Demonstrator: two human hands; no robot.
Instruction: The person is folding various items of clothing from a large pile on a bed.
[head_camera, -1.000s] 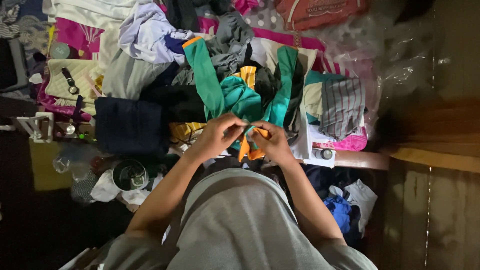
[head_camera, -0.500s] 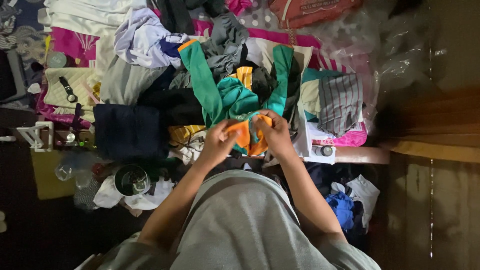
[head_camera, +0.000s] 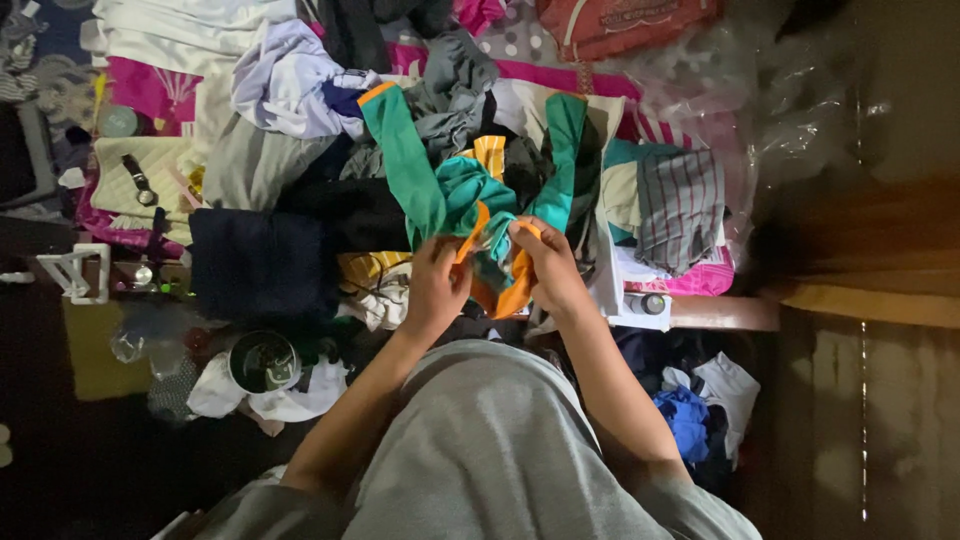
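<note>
A green garment with orange trim (head_camera: 455, 195) lies over a heap of clothes, its two sleeves spread up and outward. My left hand (head_camera: 437, 283) pinches the orange edge at the garment's lower left. My right hand (head_camera: 547, 265) grips the orange hem on the lower right. Both hands sit close together just in front of my grey-clad body, holding the bunched lower part of the garment.
A dark navy folded cloth (head_camera: 262, 262) lies left of my hands. A striped grey cloth (head_camera: 680, 205), white and lilac clothes (head_camera: 285, 80) and a red bag (head_camera: 625, 22) surround the pile. A round dark tin (head_camera: 262, 360) sits lower left, blue cloth (head_camera: 685, 420) lower right.
My hands have shifted on the garment's lower edge: the bunched orange part between them has been drawn apart, and green fabric now shows between the hands.
</note>
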